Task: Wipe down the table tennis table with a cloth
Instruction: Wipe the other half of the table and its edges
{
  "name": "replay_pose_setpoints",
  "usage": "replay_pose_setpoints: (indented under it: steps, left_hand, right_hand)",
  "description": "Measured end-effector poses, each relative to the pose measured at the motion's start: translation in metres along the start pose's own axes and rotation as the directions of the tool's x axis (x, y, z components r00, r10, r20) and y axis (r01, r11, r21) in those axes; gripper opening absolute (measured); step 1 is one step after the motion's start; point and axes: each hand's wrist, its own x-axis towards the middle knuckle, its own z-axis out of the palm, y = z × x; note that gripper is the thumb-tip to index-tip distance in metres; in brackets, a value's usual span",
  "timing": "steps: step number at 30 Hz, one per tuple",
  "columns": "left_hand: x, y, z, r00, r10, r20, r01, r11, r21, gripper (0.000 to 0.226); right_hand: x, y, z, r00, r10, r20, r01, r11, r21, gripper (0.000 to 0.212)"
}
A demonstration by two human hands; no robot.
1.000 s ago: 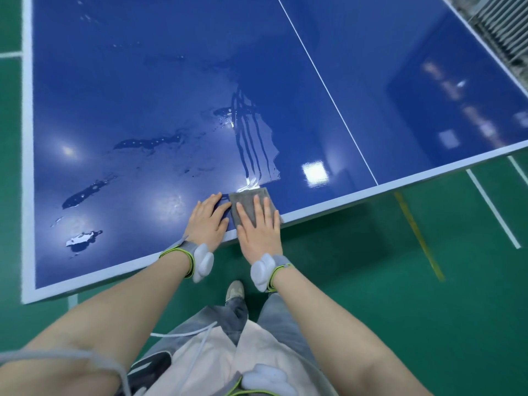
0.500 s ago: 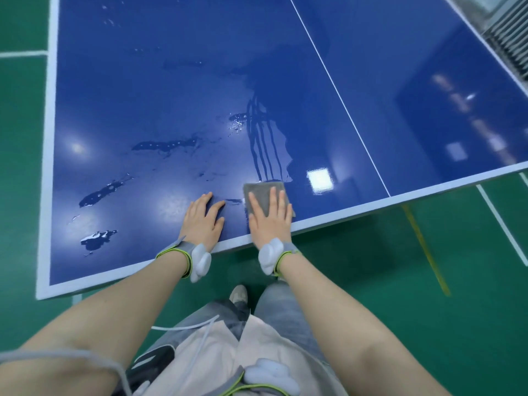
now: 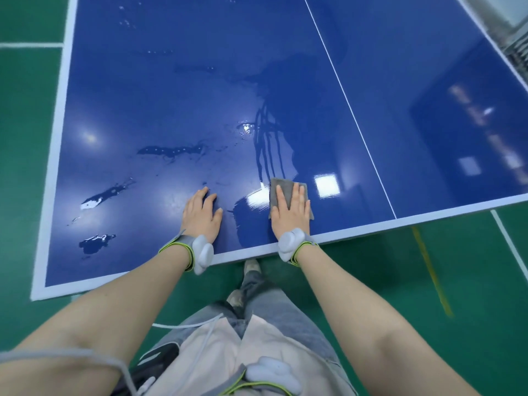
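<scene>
Green sports flooring with white and yellow lines surrounds a glossy blue table, white-edged, with a thin white centre line and scattered wet patches. On it, near the front edge, lies a grey, soft-looking folded cloth, flattened under the right hand, whose fingers are straight. Just to the left, apart from the cloth, the left hand rests flat, fingers slightly spread.

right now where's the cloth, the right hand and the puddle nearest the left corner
cloth point(image 3: 285, 187): head view, bare far part beyond the fingers.
right hand point(image 3: 291, 214): head view, back of the hand.
puddle point(image 3: 95, 243): head view, its dark middle.
</scene>
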Motion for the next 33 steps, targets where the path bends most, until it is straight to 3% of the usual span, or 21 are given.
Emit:
replay_pose_setpoints:
  steps: [2, 6, 9, 11, 14, 19, 22, 25, 30, 33]
  left_hand:
    - [0.004, 0.002, 0.000, 1.000, -0.013, -0.009, 0.013, 1.000, -0.006, 0.045]
    - [0.009, 0.007, 0.003, 1.000, -0.022, -0.018, 0.022, 1.000, -0.002, 0.046]
    - [0.015, 0.012, 0.004, 0.999, -0.027, -0.028, 0.027, 1.000, -0.002, 0.046]
    - [0.019, 0.013, 0.004, 0.999, -0.029, -0.022, 0.029, 1.000, -0.006, 0.046]
    - [0.022, 0.012, 0.003, 0.999, -0.028, -0.017, 0.027, 1.000, -0.014, 0.043]
    - [0.029, 0.013, 0.004, 0.998, -0.038, -0.040, 0.037, 0.999, -0.029, 0.041]
    - [0.031, 0.016, 0.006, 0.997, -0.057, -0.061, 0.055, 0.998, -0.041, 0.040]
    - [0.035, 0.016, 0.006, 0.995, -0.060, -0.081, 0.056, 0.997, -0.051, 0.038]
    - [0.042, 0.017, 0.005, 0.995, -0.054, -0.085, 0.049, 0.997, -0.063, 0.037]
    - [0.047, 0.020, 0.003, 0.994, -0.081, -0.068, 0.075, 0.993, -0.093, 0.037]
  right_hand:
    - [-0.001, -0.014, 0.002, 1.000, 0.001, 0.010, -0.001, 1.000, 0.011, 0.056]
    - [-0.010, -0.039, 0.008, 0.979, -0.206, 0.014, 0.205, 0.979, 0.017, 0.053]
    - [-0.007, -0.034, 0.007, 0.948, -0.318, -0.005, 0.318, 0.948, 0.007, 0.070]
    - [0.002, -0.022, 0.005, 0.930, -0.367, -0.028, 0.367, 0.930, -0.021, 0.067]
    - [0.020, -0.002, -0.002, 0.960, -0.279, -0.016, 0.278, 0.960, -0.037, 0.050]
    - [0.040, 0.008, -0.014, 0.999, -0.022, -0.027, 0.023, 0.998, 0.052, 0.051]
    - [0.040, -0.014, -0.013, 1.000, 0.010, -0.013, -0.009, 0.996, 0.085, 0.052]
    - [0.035, -0.037, -0.010, 0.985, -0.175, -0.013, 0.175, 0.983, 0.058, 0.052]
    - [0.044, -0.025, -0.012, 0.895, -0.447, -0.007, 0.446, 0.894, 0.037, 0.048]
    - [0.058, -0.004, -0.017, 0.890, -0.445, -0.104, 0.454, 0.887, 0.089, 0.047]
